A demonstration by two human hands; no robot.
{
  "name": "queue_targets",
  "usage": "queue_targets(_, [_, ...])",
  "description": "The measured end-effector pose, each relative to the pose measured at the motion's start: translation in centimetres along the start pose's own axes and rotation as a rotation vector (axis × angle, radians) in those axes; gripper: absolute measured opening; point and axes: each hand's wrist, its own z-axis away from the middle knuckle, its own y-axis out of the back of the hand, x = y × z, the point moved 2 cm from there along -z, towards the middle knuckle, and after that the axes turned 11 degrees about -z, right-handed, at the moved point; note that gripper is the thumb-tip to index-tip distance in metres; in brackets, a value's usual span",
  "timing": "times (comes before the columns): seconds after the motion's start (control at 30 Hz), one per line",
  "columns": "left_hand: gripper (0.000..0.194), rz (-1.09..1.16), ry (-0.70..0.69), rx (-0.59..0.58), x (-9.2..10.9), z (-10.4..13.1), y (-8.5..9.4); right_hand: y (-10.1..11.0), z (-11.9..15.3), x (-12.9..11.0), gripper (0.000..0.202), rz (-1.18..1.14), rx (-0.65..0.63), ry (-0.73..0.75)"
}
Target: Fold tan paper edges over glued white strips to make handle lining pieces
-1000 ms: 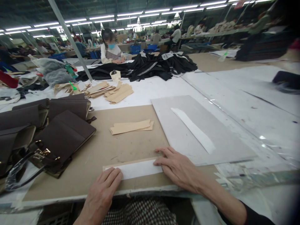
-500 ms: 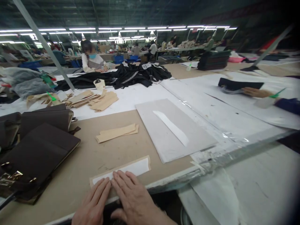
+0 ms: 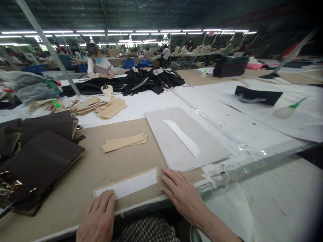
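Here, your left hand (image 3: 99,216) lies flat and open on the near end of the white strip (image 3: 126,185); your right hand (image 3: 182,196) rests spread, empty, beside its far end. Tan pieces (image 3: 123,142), a grey board (image 3: 184,139) and dark bags (image 3: 37,161) lie beyond.

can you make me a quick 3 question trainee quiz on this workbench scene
1. True or false: the left hand rests its fingers on the near end of the white strip backed with tan card.
2. Which lies on the grey rectangular board? A) a narrow white strip B) scissors C) a brown bag
3. Fill in: the dark brown leather bags with gold clasps sit to the ____ of the small stack of tan card strips.

Key: 1 true; 2 A; 3 left
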Motion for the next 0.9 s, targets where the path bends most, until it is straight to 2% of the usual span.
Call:
queue_targets(0.13, [0.034,0.194,-0.009,-0.004,3.4,-3.0,-0.2,1.1,-0.6,1.2,0.015,-0.035,-0.083,0.002])
queue_targets(0.23, [0.035,0.368,-0.018,-0.045,6.1,-5.4,-0.9,1.4,-1.3,2.0,0.022,-0.037,-0.12,0.034])
queue_targets(0.33, [0.034,0.443,-0.01,-0.058,7.7,-6.9,-1.6,1.4,-1.8,2.8,0.033,-0.024,-0.131,0.048])
queue_targets(0.5, [0.034,0.466,0.018,-0.024,8.0,-6.8,-1.9,1.1,-1.9,3.5,0.041,-0.048,-0.1,0.072])
queue_targets(0.73, [0.036,0.465,0.018,-0.033,7.9,-6.5,-2.1,1.0,-1.1,3.3,0.041,-0.141,-0.145,0.128])
queue_targets(0.9, [0.036,0.434,-0.003,-0.062,8.2,-6.7,-2.1,0.7,-1.1,2.8,0.044,-0.127,-0.138,0.059])
